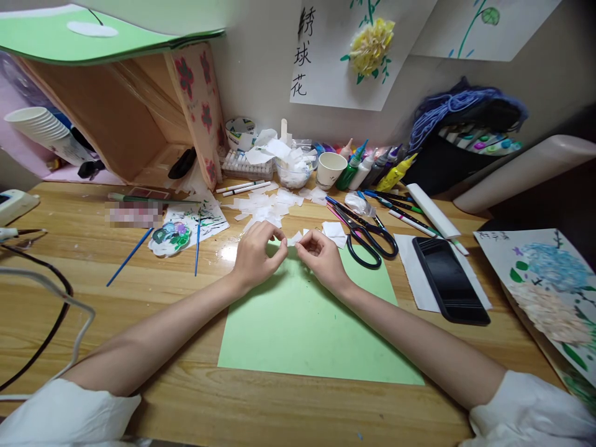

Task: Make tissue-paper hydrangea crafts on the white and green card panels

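Note:
My left hand (261, 253) and my right hand (321, 256) meet over the top edge of a green sheet (307, 329). Between their pinched fingertips is a small piece of white paper (294, 238), held from both sides. Just behind my hands lie many white paper scraps (265, 208) on the wooden table. A small stack of white paper squares (334, 232) sits beside my right hand, and black-handled scissors (365, 239) rest to the right of it.
Behind stand a paper cup (331, 169), a bowl of scraps (295, 167) and paint bottles (358, 167). Right is a phone (449, 279) on white paper. Left are a paint palette (170, 238), brushes (130, 256) and cables (69, 310).

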`<state>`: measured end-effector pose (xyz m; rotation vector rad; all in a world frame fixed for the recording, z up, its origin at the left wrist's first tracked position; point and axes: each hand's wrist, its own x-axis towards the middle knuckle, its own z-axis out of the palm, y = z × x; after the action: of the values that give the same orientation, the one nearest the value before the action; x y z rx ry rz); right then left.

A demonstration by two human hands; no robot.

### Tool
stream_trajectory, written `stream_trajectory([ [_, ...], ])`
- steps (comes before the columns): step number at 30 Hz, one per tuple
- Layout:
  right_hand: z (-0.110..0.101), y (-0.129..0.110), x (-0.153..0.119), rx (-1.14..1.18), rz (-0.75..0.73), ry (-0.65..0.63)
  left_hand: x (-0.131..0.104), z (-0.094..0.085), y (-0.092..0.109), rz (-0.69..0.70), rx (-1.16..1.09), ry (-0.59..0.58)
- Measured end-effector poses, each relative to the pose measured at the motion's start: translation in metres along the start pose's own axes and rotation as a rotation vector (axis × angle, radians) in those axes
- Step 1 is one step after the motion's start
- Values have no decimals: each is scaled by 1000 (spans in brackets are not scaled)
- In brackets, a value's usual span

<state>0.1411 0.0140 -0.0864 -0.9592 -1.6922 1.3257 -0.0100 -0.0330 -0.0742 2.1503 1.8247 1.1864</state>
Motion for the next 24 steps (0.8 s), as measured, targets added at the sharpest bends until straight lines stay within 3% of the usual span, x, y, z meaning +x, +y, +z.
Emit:
stream_trajectory([
  [7, 0, -1, -3, -22, -26, -52, -1, 0, 2, 60, 14, -68],
  [18, 0, 3, -2, -11, -11, -44, 0, 2, 0, 41, -15, 9],
  [24, 1, 1, -2, 1, -9, -74, -2, 3, -1, 98, -4, 5],
])
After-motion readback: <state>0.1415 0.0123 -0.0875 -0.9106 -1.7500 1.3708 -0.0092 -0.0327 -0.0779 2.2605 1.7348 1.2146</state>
